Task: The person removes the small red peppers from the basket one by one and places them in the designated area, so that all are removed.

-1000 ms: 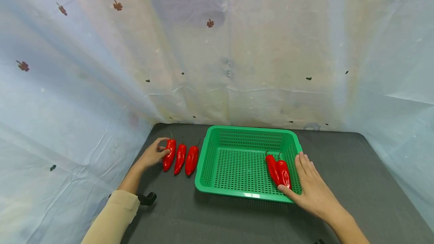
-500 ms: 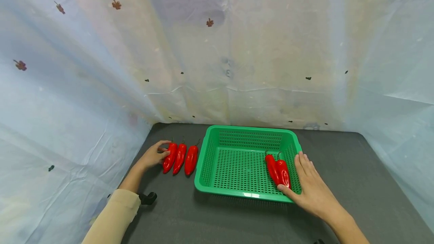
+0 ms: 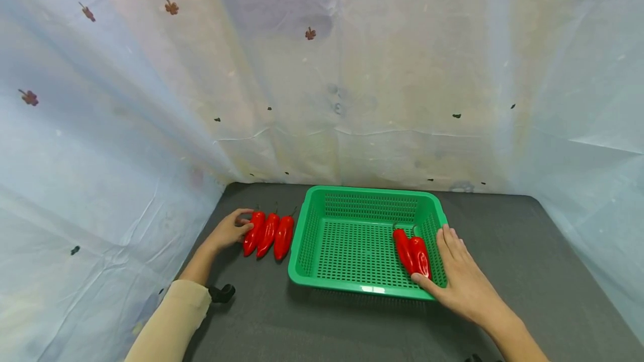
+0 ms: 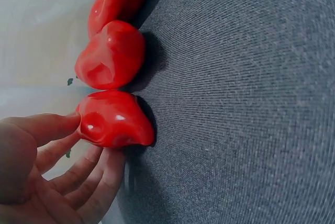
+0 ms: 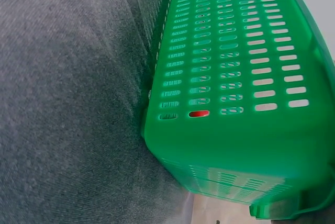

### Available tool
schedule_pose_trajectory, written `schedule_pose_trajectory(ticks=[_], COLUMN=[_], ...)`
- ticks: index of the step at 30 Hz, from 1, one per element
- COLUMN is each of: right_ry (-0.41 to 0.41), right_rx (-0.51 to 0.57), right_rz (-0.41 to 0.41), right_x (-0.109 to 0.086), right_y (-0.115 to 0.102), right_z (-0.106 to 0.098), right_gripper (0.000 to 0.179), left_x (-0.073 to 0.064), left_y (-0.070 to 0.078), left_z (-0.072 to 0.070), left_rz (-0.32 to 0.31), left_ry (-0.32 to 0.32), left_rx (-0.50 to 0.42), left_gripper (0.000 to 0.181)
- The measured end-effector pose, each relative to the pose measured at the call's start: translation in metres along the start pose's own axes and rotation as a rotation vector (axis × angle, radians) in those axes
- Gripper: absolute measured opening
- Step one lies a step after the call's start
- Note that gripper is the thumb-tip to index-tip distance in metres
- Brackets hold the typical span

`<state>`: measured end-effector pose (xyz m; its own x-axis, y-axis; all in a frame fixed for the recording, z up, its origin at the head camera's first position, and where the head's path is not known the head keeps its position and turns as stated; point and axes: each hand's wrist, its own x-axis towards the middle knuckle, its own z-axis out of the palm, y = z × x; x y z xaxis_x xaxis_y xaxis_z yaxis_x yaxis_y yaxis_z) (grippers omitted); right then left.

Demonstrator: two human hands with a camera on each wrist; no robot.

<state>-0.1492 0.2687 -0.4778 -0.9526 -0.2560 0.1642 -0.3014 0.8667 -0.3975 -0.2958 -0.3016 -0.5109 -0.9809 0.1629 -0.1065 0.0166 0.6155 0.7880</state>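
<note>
On the left of the table, three glossy red peppers lie side by side. My left hand (image 3: 230, 230) has its thumb and fingers on the leftmost pepper (image 4: 112, 119), pinching it from its outer side. Against that one lies the middle pepper (image 3: 268, 235), and the third pepper (image 3: 284, 237) is beside the basket. The green plastic basket (image 3: 329, 284) holds two more red peppers (image 3: 404, 250) near its right wall. With fingers straight, my right hand (image 3: 468, 284) rests on the basket's right front corner, thumb along the front rim; the right wrist view shows the slotted basket side.
A dark grey cloth-covered table (image 3: 347, 328) lies under everything. Pale plastic sheeting (image 3: 387, 82) with small leaf marks rises behind the table and at both sides. A black strap (image 3: 221, 294) sticks out by the left sleeve.
The left hand has shifted slightly, and the leftmost pepper now lies against the middle one, whose lower end has tilted a little. The right hand and basket stay put.
</note>
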Motion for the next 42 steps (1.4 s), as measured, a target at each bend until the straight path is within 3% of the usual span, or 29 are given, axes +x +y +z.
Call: schedule_pose_trajectory(ticks=[9,19,23,31,42], right_ry=[-0.002,-0.006,-0.008,-0.011,-0.049], right_rx=[-0.001,0.002,0.002,0.004,0.035], right_rz=[0.001,-0.005,-0.008,-0.006,0.006], right_x=[0.000,-0.001,0.000,0.001,-0.001], right_y=[-0.001,-0.002,-0.002,-0.003,-0.003], right_z=[-0.001,-0.001,-0.001,-0.004,-0.006], right_gripper=[0.114,0.113,0.113,0.114,0.118], left_x=[0.000,-0.002,-0.003,-0.004,-0.006], left_y=[-0.004,0.013,0.031,0.080,0.139], left_z=[-0.003,-0.008,-0.006,0.007,0.039], left_rz=[0.006,0.010,0.015,0.087,0.190], left_ry=[0.009,0.094,0.124,0.122,0.041], left_rx=[0.016,0.193,0.232,0.172,0.107], left_gripper=[0.049,0.044,0.044,0.045,0.045])
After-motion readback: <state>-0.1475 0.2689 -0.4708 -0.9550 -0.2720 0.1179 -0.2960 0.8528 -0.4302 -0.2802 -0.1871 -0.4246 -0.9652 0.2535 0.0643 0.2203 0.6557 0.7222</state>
